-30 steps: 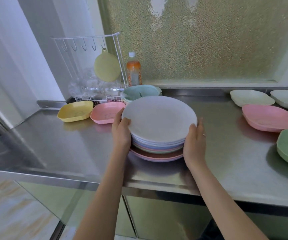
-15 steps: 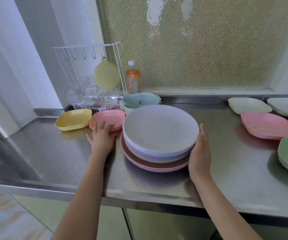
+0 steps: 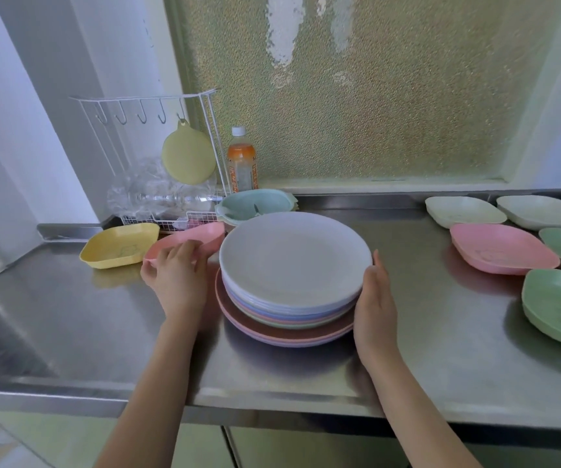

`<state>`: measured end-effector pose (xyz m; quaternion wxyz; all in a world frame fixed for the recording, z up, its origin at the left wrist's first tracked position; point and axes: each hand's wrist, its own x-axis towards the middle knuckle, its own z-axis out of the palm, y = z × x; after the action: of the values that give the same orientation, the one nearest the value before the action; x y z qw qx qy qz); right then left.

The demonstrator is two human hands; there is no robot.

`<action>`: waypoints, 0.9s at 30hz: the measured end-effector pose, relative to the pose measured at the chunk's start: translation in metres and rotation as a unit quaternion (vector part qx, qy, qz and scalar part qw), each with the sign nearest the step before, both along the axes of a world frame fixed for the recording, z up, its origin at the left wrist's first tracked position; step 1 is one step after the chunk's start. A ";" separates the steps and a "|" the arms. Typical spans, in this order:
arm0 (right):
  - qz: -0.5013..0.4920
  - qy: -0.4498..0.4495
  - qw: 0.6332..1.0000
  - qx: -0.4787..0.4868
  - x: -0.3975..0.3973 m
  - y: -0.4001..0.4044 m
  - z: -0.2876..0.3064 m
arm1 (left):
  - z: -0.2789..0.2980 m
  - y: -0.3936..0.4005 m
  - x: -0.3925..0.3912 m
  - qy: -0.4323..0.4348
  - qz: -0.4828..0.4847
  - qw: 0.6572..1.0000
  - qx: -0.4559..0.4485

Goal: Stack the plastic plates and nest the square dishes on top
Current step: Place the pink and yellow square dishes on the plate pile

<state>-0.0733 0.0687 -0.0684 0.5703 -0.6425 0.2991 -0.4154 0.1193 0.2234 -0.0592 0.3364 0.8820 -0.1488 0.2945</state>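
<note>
Your stack of round plates [image 3: 294, 265] sits at the table's [image 3: 441, 349] centre, white plate on top, pink ones at the base. Your right hand [image 3: 375, 298] lies flat against the stack's 3 o'clock edge, fingers together and extended, not clamped. Your left hand [image 3: 176, 275] grips the near rim of a pink square dish [image 3: 188, 243] at the stack's 9 to 10 o'clock; the dish is tilted, its near edge raised. A yellow square dish [image 3: 118, 244] lies flat just beyond it at 9 o'clock. At 12 o'clock: a pale blue bowl [image 3: 255, 206], an orange bottle [image 3: 242, 163], a wire rack [image 3: 157, 163]. At 3 o'clock, well apart: another pink dish [image 3: 501, 248], two cream dishes [image 3: 464, 211], green dishes [image 3: 559, 305].
</note>
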 end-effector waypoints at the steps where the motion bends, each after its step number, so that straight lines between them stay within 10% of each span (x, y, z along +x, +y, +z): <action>1: 0.001 0.002 1.000 -0.001 0.000 0.000 0.000 | 0.001 0.000 -0.001 0.014 0.009 1.000 -0.014; 15: -0.003 0.004 1.000 -0.001 0.001 0.000 0.000 | 0.042 -0.010 -0.028 -0.004 -0.091 0.973 -0.213; 27: -0.005 0.002 1.000 -0.008 0.002 -0.002 -0.002 | 0.056 -0.056 -0.106 0.007 -0.201 0.972 0.119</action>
<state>-0.0718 0.0666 -0.0699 0.5626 -0.6462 0.2999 -0.4194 0.0136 0.1678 -0.0029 0.2823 0.8696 -0.3549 0.1952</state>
